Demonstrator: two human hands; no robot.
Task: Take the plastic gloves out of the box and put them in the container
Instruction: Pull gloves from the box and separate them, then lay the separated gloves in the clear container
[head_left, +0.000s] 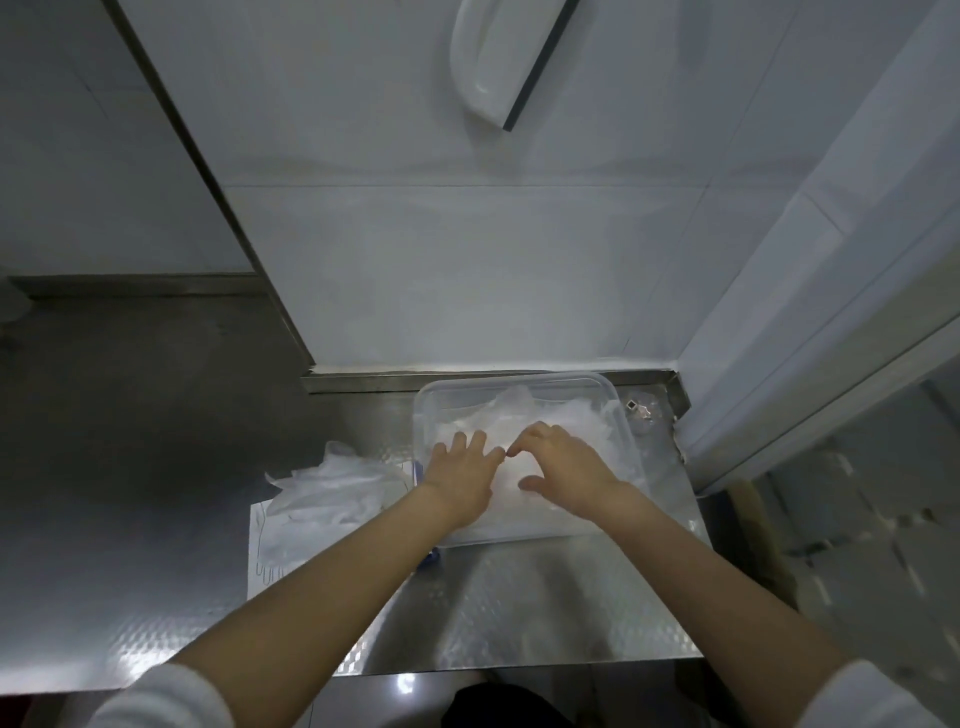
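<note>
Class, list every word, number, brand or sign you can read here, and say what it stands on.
None: no word, number or brand can be read.
White box: only a printed glove outline; no lettering legible.
Clear container: no label shows.

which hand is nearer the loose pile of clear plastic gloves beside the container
Left. The left hand lies inside the clear plastic container by its left wall, next to the glove pile; the right hand is mid-container.

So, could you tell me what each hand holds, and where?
Left hand only presses translucent plastic gloves in the clear rectangular container; right hand: cannot tell.
</note>
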